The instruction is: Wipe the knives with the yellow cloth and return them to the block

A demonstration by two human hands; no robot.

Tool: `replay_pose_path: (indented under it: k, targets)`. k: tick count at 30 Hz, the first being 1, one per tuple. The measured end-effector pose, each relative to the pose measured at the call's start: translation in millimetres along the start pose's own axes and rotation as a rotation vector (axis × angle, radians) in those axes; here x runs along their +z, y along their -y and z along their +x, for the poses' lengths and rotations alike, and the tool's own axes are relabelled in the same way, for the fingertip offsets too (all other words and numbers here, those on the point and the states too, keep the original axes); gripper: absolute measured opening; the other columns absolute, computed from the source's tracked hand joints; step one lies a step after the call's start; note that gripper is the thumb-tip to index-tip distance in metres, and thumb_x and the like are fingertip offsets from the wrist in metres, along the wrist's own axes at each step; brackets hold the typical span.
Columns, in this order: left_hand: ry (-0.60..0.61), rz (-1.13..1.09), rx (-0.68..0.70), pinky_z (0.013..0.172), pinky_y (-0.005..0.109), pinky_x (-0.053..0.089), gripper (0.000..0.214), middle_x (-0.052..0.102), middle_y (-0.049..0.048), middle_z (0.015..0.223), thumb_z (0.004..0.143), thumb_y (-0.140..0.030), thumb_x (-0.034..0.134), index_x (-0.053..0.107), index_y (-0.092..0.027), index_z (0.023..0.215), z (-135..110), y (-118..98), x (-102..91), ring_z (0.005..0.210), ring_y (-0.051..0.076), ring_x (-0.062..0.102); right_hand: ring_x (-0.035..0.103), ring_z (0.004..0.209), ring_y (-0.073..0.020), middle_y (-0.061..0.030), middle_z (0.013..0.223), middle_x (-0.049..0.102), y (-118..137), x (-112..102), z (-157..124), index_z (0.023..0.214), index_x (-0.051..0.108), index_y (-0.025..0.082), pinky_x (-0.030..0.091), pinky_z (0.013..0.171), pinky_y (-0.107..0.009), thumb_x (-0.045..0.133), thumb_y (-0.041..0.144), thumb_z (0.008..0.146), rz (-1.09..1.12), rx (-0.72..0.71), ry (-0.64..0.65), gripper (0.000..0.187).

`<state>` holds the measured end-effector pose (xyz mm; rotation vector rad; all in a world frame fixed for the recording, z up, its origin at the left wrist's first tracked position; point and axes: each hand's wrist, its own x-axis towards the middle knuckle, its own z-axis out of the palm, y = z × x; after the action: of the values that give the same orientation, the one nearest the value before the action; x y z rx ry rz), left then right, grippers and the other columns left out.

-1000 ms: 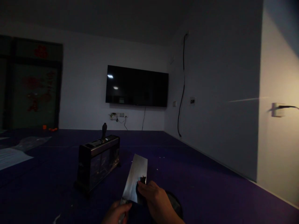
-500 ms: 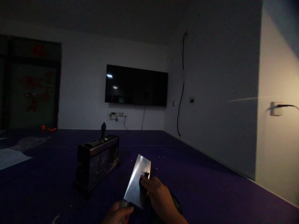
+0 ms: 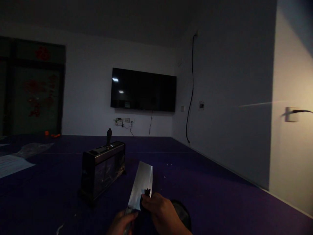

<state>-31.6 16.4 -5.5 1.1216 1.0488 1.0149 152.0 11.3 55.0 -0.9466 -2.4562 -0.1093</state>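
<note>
1 cleaver [image 3: 141,181] in 2 hands, 1 knife block [image 3: 109,171] close by

From my remote seat I watched a dim room through the head camera. The knife block was the bulkiest thing near the work — it stood upright on the purple surface [image 3: 207,189], filling the space left of the blade without touching it, with 1 dark handle [image 3: 109,137] rising from its top. By the right forearm lay 1 dark rounded thing [image 3: 183,213], partly covered; I could not tell what it was. Farther left I counted at least 1 white sheet [image 3: 14,165], 1 clear plastic piece [image 3: 33,150] and 2 orange items [image 3: 46,133] near the far edge. Beyond hung 1 wall screen [image 3: 144,89], and 1 long black cable [image 3: 192,85] ran down the right wall. At least 3 white specks [image 3: 164,177] dotted the surface past the cleaver.

The left hand [image 3: 122,222] was closed around the cleaver's handle, the blade angled forward at the near middle of my view. The right hand [image 3: 161,210] pinched 1 dark piece [image 3: 147,192] against the blade — the fingers hid much of it.
</note>
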Motion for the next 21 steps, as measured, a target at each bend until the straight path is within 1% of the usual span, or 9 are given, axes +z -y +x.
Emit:
replay_pose_path:
  k: [3,6,8,12,16,18,21]
  targets:
    - [0.003,-0.031,-0.020,0.038,0.020,0.026,0.039,0.041,-0.0074,0.038,0.060,-0.055,0.065,0.049,-0.020,0.055,-1,-4,1.5,0.033,0.007,0.039,0.057,0.081,-0.0163,0.0004,0.111,0.065,5,-4,0,0.101,0.064,0.024,0.044,0.071,-0.023,0.038,0.005,0.067,-0.004,-0.030,0.031,0.047]
    - [0.002,-0.049,-0.051,0.037,0.020,0.025,0.042,0.039,-0.0079,0.035,0.058,-0.058,0.065,0.047,-0.020,0.054,2,-2,1.8,0.030,0.007,0.037,0.057,0.081,-0.0167,0.0007,0.112,0.064,4,-4,-1,0.103,0.063,0.024,0.044,0.071,-0.024,0.038,0.003,0.065,-0.025,-0.013,0.025,0.050]
    - [-0.007,-0.041,-0.054,0.036,0.020,0.024,0.044,0.039,-0.0081,0.034,0.056,-0.060,0.064,0.047,-0.020,0.054,6,2,1.6,0.029,0.007,0.036,0.057,0.082,-0.0167,0.0016,0.116,0.062,0,-2,-3,0.105,0.063,0.024,0.044,0.071,-0.023,0.039,0.002,0.064,-0.034,0.027,0.006,0.052]
    - [-0.050,0.026,-0.026,0.036,0.021,0.021,0.044,0.039,-0.0078,0.032,0.053,-0.062,0.062,0.046,-0.020,0.054,14,12,1.7,0.028,0.006,0.034,0.058,0.090,-0.0163,0.0024,0.122,0.058,-10,0,-5,0.108,0.062,0.026,0.045,0.077,-0.022,0.039,0.001,0.068,-0.027,0.153,-0.051,0.052]
    - [-0.018,0.078,-0.075,0.036,0.020,0.020,0.037,0.042,-0.0082,0.035,0.056,-0.053,0.065,0.048,-0.020,0.060,13,12,1.1,0.030,0.006,0.034,0.056,0.102,-0.0158,0.0011,0.124,0.057,-20,-3,-6,0.116,0.058,0.026,0.044,0.084,-0.022,0.039,-0.004,0.067,-0.055,0.292,-0.117,0.060]
    - [0.004,0.077,-0.099,0.037,0.020,0.022,0.034,0.045,-0.0080,0.039,0.058,-0.047,0.068,0.048,-0.020,0.064,8,7,0.1,0.033,0.006,0.037,0.055,0.106,-0.0168,0.0002,0.127,0.054,-26,-5,-7,0.120,0.056,0.025,0.045,0.086,-0.025,0.039,-0.005,0.067,-0.097,0.333,-0.142,0.063]
    - [0.086,0.059,-0.115,0.043,0.019,0.029,0.030,0.050,-0.0060,0.047,0.061,-0.041,0.071,0.051,-0.019,0.068,-1,-5,-1.6,0.041,0.007,0.044,0.053,0.108,-0.0183,-0.0005,0.130,0.051,-35,-5,-9,0.123,0.053,0.023,0.044,0.089,-0.029,0.037,-0.004,0.070,-0.163,0.380,-0.181,0.062]
